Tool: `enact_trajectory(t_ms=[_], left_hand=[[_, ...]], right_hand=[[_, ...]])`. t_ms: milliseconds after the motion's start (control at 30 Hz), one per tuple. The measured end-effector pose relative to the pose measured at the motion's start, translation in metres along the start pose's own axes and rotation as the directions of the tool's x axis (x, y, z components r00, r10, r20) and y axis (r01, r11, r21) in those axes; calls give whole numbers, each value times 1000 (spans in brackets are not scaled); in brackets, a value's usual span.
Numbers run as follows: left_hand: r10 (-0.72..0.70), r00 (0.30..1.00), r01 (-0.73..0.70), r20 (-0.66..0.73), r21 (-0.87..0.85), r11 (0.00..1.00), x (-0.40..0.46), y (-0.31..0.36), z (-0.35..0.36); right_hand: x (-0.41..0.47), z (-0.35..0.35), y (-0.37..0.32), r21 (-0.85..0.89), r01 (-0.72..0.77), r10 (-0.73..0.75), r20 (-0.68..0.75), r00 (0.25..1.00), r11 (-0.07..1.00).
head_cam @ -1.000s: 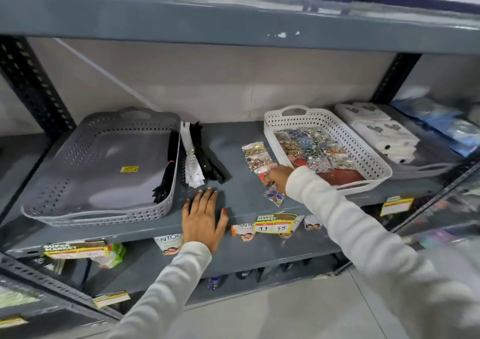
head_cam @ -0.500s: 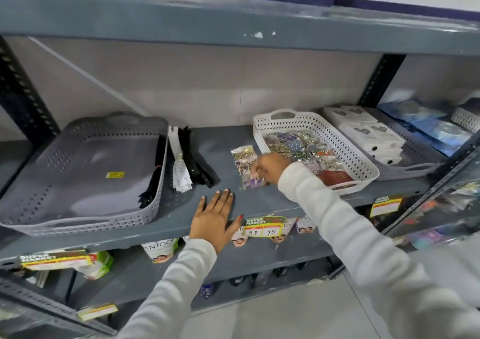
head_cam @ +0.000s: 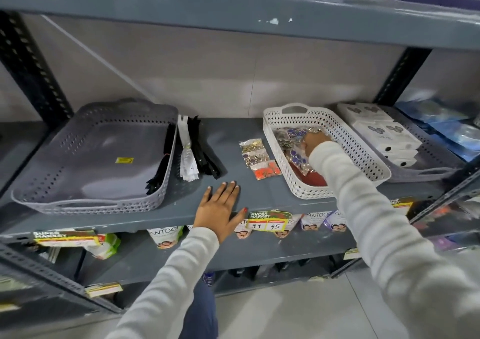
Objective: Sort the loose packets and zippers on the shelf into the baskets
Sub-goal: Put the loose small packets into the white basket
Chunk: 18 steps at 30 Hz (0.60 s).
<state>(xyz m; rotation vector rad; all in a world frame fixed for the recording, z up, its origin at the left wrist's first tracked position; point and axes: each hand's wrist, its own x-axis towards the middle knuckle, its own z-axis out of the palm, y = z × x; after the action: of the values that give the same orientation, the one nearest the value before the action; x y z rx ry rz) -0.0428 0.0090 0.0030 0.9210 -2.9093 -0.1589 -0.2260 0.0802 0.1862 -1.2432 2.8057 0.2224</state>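
Flat on the shelf's front edge rests my left hand (head_cam: 220, 208), fingers spread and holding nothing. My right hand (head_cam: 315, 139) is inside the white basket (head_cam: 363, 156), its fingers curled down on a clear packet among the trinket packets (head_cam: 292, 143) lying there. Three loose packets (head_cam: 257, 156) sit in a row on the shelf just left of that basket. A white zipper bundle (head_cam: 187, 156) and black zippers (head_cam: 205, 156) lie loose beside the grey basket (head_cam: 91, 206). That basket holds black zippers (head_cam: 162, 164) along its right wall.
A second grey basket (head_cam: 428, 172) with white boxes (head_cam: 384, 136) stands right of the white one, blue packets (head_cam: 454, 130) beyond it. The upper shelf (head_cam: 233, 11) hangs overhead. Price tags (head_cam: 267, 221) and pouches hang below the shelf edge.
My right hand picked a packet from the loose row and moved right into the white basket. My left hand stayed flat on the shelf edge. The camera shifted right.
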Motion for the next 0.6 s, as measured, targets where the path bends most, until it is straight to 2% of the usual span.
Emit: enact_trajectory(t_ms=[367,500,600], left_hand=[[-8,1000,7,-19,-16,1000,0,0,1],[-11,1000,11,-9,-7,1000,0,1,2],[-12,1000,12,-1,6,1000,0,1,2]], right_hand=[[56,58,5,-45,30,-27,73,997,999],[65,69,5,-16,30,-30,4,1000,999],[67,65,0,110,47,-32,-132,991,993]])
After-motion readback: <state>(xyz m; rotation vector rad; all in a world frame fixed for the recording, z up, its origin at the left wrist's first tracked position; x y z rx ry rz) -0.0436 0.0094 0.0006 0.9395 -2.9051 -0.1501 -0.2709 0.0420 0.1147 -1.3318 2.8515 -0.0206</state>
